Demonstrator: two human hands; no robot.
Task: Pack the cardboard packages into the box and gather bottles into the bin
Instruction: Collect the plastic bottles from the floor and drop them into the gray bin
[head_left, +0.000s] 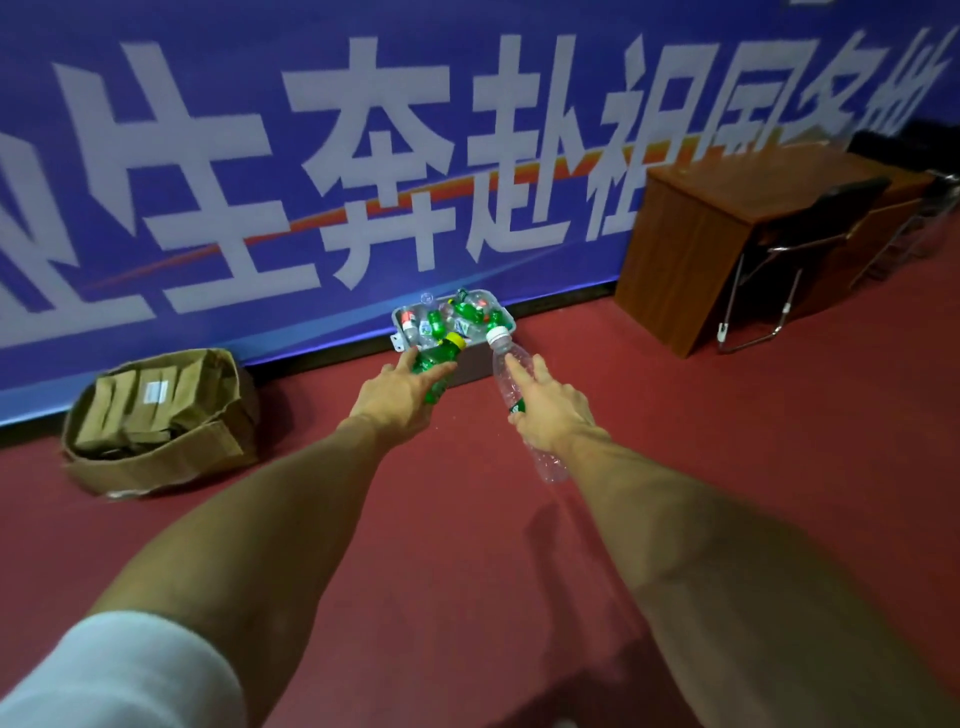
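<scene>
The person wears a white sleeve (119, 670) on the left arm (270, 509). The cloth is plain and soft in outline, blurred because it is so close to the camera, and it ends in a rounded hem. Below the hem the arm is bare down to the left hand (397, 395). The right arm (691, 525) is bare over all its visible length, with long ridges of muscle along it, down to the right hand (550, 415). Tendons stand out on the backs of both hands.
</scene>
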